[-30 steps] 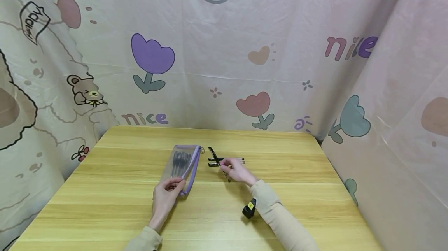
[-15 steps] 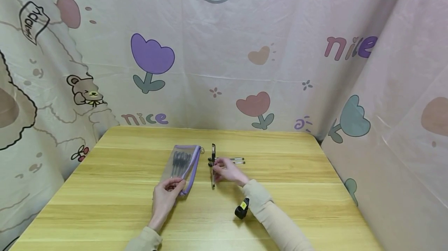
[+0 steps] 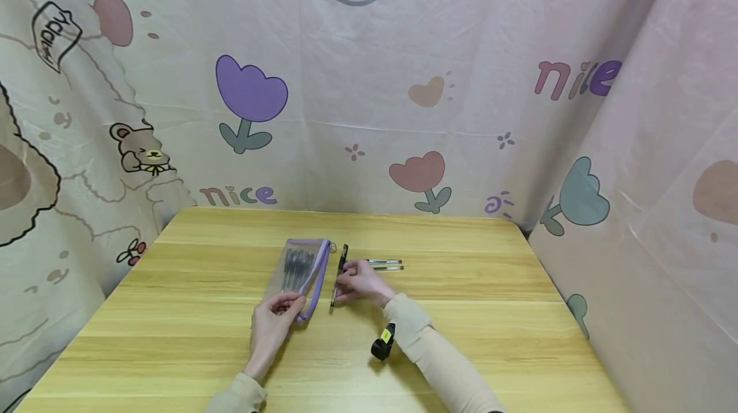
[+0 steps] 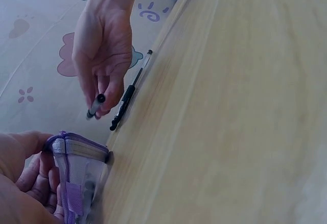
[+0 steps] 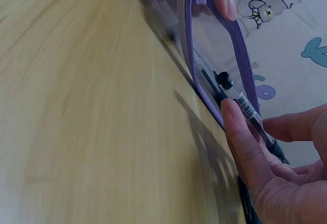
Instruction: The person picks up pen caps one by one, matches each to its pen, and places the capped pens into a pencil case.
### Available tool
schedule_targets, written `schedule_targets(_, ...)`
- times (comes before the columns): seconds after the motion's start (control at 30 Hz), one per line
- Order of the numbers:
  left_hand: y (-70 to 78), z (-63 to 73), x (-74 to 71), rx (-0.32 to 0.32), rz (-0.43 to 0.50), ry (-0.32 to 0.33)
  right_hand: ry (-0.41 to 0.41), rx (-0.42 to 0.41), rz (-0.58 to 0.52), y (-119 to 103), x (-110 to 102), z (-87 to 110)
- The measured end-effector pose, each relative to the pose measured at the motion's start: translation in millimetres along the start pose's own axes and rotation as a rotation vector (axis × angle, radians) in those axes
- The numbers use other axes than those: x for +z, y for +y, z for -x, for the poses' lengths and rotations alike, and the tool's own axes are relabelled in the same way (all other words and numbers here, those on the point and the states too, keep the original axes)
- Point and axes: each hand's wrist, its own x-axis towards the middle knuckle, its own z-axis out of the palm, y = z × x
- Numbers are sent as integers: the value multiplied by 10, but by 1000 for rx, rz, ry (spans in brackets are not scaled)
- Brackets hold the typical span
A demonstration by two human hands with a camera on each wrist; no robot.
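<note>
My right hand [image 3: 364, 283] pinches a black-capped gel pen [image 3: 341, 265] between thumb and fingers, just right of a see-through pencil case [image 3: 315, 299] with purple zip edging. In the right wrist view the clear end of that pen [image 5: 240, 101] points at the case's gaping zip opening. The near end of the case is gripped by my left hand [image 3: 275, 326], thumb against fingers. Several dark-capped pens [image 3: 298, 266] show through its side. Two more gel pens [image 3: 387, 267] lie side by side on the table behind my right hand, which partly covers them.
The wooden table [image 3: 461, 310] ends at a patterned curtain [image 3: 357, 112] behind it, with more curtain at both sides. A black wrist camera [image 3: 382, 342] with a yellow label hangs below my right wrist.
My right hand has moved left toward the pencil case, and the pen in it has turned from slanting one way, through upright in view, to slanting the other. The left hand stays put.
</note>
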Motion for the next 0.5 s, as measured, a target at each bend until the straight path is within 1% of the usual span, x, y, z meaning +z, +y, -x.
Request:
schedule_targets(0.1,6,2,-2,0,-2,0,13,27,-31,-4,66,-47)
schedule_targets(0.27,23,14,-7,5,-1,1,10,52,-72,8,154,-164)
schedule_targets(0.4,23,14,-2,11,-7,6,5,46,-51,12,232,-245)
schedule_targets(0.5,26,12,5,8,-14,6,3,21,-14,9,300,-294)
